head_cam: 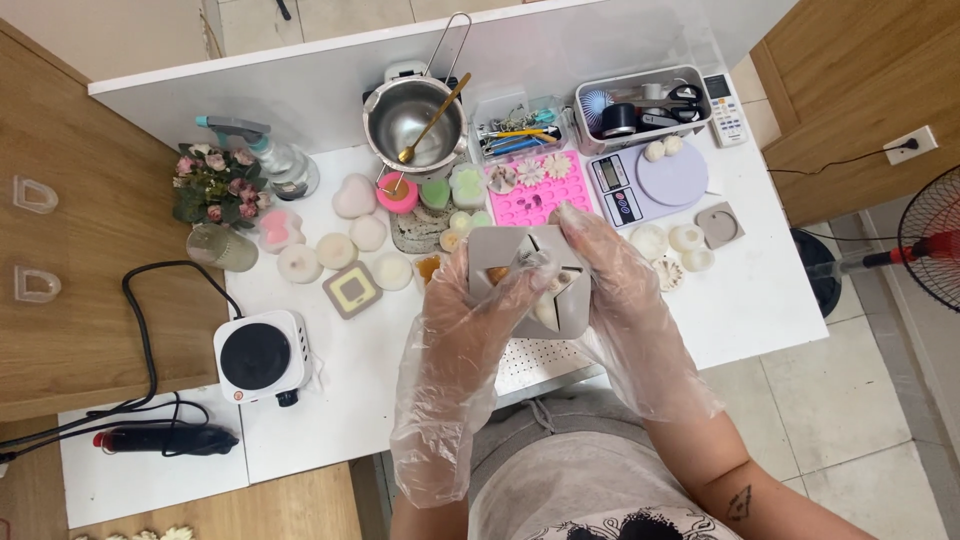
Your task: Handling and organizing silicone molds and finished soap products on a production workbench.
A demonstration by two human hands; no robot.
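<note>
Hands in clear plastic gloves, left [478, 300] and right [608, 272], are gripping a grey star mould [528, 282] above the desk [350, 390], best flexed gently, evenly from both sides.

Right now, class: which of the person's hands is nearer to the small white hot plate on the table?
Left. The left hand grips the grey mould on its side towards the hot plate; the right hand holds the mould's far side, farther away.
</note>
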